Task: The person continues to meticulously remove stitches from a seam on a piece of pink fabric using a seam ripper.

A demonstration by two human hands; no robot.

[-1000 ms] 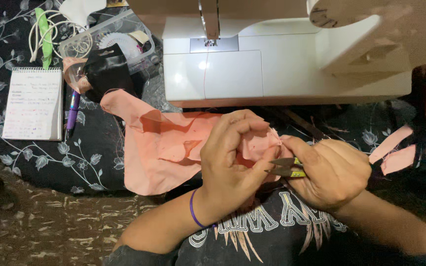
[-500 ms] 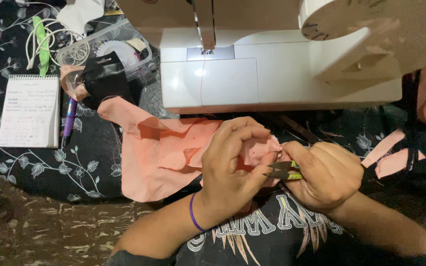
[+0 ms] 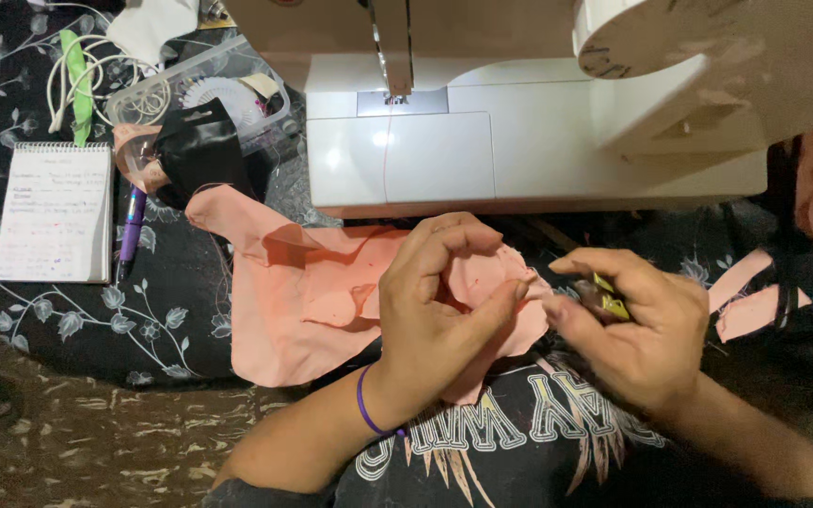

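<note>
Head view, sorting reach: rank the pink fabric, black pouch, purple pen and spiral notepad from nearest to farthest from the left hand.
From the left hand:
1. Pink fabric, gripped under it.
2. Black pouch, up-left.
3. Purple pen, farther left.
4. Spiral notepad, far left.

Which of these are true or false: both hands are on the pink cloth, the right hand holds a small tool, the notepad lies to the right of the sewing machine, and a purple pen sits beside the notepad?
1. Both hands are on the pink cloth. False: only the left hand pinches the pink cloth; the right hand is beside it.
2. The right hand holds a small tool. True: a small yellow-handled tool sits in its fingers.
3. The notepad lies to the right of the sewing machine. False: the notepad lies to the left of the sewing machine.
4. A purple pen lies beside the notepad. True: the purple pen lies along its right edge.
</note>
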